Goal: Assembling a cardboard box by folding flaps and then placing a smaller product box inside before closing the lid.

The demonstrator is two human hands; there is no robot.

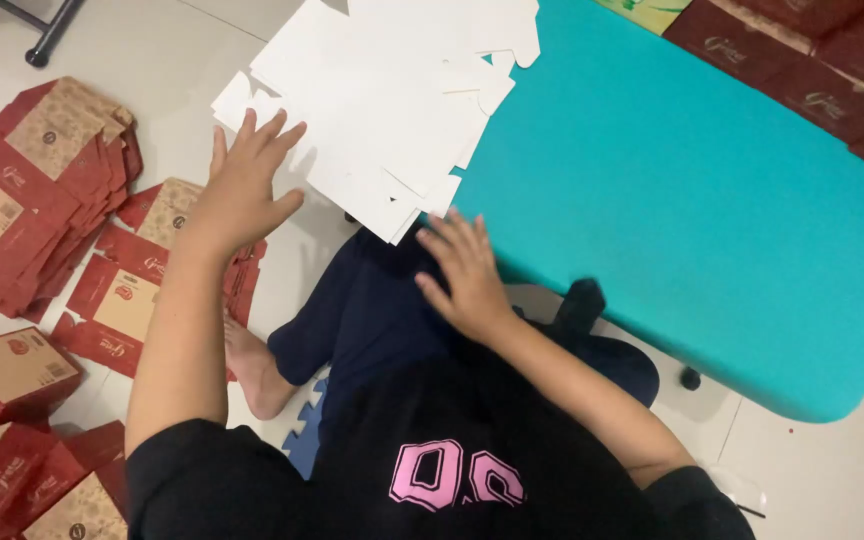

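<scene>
Both hands flat on a stack of white die-cut carton blanks (382, 110)
Left hand (242, 185) and right hand (462, 270), fingers spread, grip nothing; the stack overhangs the turquoise counter (692, 200). The thin, light, bendable sheets look slippery, best pinched at an edge

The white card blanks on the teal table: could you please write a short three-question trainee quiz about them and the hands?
1. True or false: the left hand lies flat, fingers spread, on the stack of white card blanks.
2. Where does the right hand rest? A) on the folded red box B) at the near edge of the teal table, close to the stack's corner C) on the floor
3. Fill in: the flattened cartons on the floor are mostly ____ in colour.

Key: 1 true; 2 B; 3 red.
</scene>
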